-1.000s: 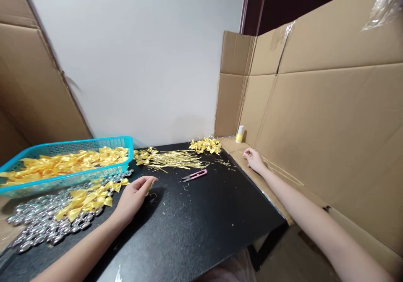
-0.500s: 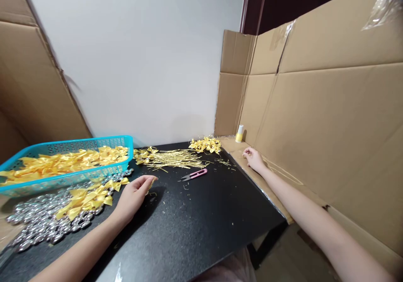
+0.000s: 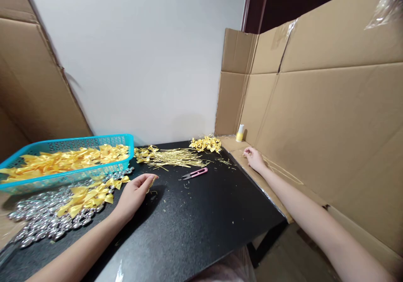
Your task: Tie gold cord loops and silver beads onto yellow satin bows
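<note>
My left hand [image 3: 138, 188] is over the left part of the black table, thumb and fingers pinched on a small gold-yellow piece [image 3: 152, 183] that is mostly hidden. Out to the right, my right hand [image 3: 254, 159] rests at the cardboard ledge with its fingertips pressed together; whatever they pinch is too small to make out. Beyond it stands a white and yellow thread spool [image 3: 239, 133]. Pale yellow strands [image 3: 283, 171] lie along the ledge behind that hand. Pink-handled thread snips [image 3: 195, 173] lie between the hands, blades pointing left.
A blue basket [image 3: 129, 147] of yellow ribbon bows stands at left. Silver bead strands [image 3: 47, 227] with loose bows [image 3: 85, 199] lie before it. Gold twist ties [image 3: 176, 158] and a bow pile [image 3: 206, 144] sit at the back. Cardboard walls [image 3: 330, 118] enclose the right side.
Both hands keep almost the same place and grip. The view has shifted very slightly; nothing on the table has visibly moved.
</note>
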The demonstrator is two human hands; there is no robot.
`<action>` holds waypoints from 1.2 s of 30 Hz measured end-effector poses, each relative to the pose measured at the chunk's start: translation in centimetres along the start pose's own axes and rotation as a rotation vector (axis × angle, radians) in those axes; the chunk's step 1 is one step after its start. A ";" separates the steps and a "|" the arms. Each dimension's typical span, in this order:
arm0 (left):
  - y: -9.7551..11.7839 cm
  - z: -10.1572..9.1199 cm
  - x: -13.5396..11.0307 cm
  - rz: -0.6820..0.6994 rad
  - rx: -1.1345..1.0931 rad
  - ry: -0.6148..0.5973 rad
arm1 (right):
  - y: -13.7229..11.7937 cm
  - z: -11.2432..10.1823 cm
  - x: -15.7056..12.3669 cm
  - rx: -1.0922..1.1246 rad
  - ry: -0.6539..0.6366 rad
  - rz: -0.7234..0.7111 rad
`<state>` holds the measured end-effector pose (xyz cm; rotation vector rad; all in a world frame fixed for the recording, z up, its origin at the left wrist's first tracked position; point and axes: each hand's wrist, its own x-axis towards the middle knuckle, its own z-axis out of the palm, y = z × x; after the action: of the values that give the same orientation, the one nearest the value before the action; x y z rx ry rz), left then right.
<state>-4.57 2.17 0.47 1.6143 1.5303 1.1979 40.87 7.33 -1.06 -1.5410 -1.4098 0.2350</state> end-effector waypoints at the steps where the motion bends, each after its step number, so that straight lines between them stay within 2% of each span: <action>1: 0.0 0.0 0.0 0.003 0.003 0.000 | 0.0 0.0 0.0 0.001 0.000 -0.001; 20: 0.2 0.0 -0.1 -0.009 -0.019 -0.004 | 0.0 0.0 -0.2 0.054 0.059 0.064; 36: 0.8 0.0 -0.3 -0.012 -0.015 -0.002 | 0.9 0.3 0.0 0.054 0.022 0.060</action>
<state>-4.26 1.73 1.09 1.5940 1.5235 1.1981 41.26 7.62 -1.84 -1.5386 -1.3313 0.2893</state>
